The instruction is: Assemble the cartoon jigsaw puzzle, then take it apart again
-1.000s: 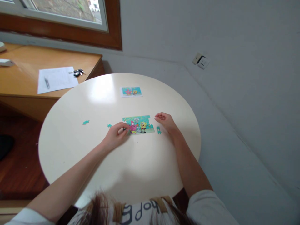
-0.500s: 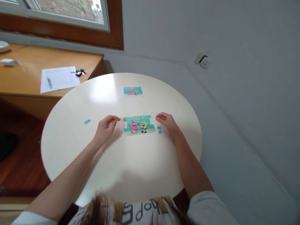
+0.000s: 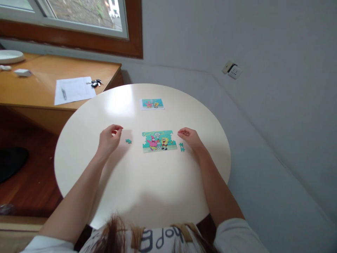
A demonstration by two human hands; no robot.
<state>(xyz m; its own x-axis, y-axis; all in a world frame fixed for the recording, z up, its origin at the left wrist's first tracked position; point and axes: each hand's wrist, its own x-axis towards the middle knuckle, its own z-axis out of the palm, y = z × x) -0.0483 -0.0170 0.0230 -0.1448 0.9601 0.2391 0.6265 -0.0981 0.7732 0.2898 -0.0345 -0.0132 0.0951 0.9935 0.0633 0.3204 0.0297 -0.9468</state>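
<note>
A small cartoon jigsaw puzzle (image 3: pixel 159 141), nearly whole, lies in the middle of the round cream table (image 3: pixel 147 186). My left hand (image 3: pixel 108 139) hovers left of it with fingers curled and thumb near the forefinger; what is under or in them is hidden. A loose teal piece (image 3: pixel 128 141) lies between that hand and the puzzle. My right hand (image 3: pixel 190 137) rests at the puzzle's right edge, fingers curled in, with nothing visible in them. Two joined teal pieces (image 3: pixel 181 147) lie just below its thumb.
A small reference picture (image 3: pixel 152 104) of the same cartoon lies farther back on the table. To the left stands a wooden desk (image 3: pixel 31 88) with a sheet of paper (image 3: pixel 74 90), a pen and keys (image 3: pixel 96 83). Grey walls close the right side.
My left hand has drawn away from the puzzle's lower left corner and moved left, past a loose teal piece, to where another loose piece lay. My right hand has stayed put.
</note>
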